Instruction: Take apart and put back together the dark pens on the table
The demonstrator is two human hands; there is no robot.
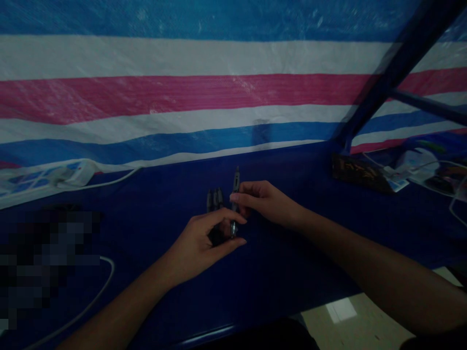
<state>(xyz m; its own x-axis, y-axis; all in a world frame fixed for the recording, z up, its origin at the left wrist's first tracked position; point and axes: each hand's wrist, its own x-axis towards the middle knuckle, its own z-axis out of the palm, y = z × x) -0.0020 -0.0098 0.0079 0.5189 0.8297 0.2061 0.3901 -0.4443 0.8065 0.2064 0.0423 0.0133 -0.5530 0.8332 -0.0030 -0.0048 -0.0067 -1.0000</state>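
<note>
My right hand (pixel 259 197) pinches a dark pen (pixel 236 179) between thumb and fingers, with its tip pointing away from me. The pen's shiny lower end (pixel 234 229) sits between the thumb and forefinger of my left hand (pixel 204 238). Those two fingers are apart around it, and whether they touch it I cannot tell. A dark patch shows inside the curl of my left hand, too dim to make out. Just beyond that hand, several dark pens (pixel 215 198) lie side by side on the blue table (pixel 175 184), their near ends hidden by my fingers.
A white power strip (pixel 82 172) with a cable lies at the back left. At the right are a dark brown packet (pixel 359 172), cables and a clear plastic item (pixel 419 163). A blue metal frame post (pixel 386 87) rises there. Striped sheeting (pixel 182 92) hangs behind the table.
</note>
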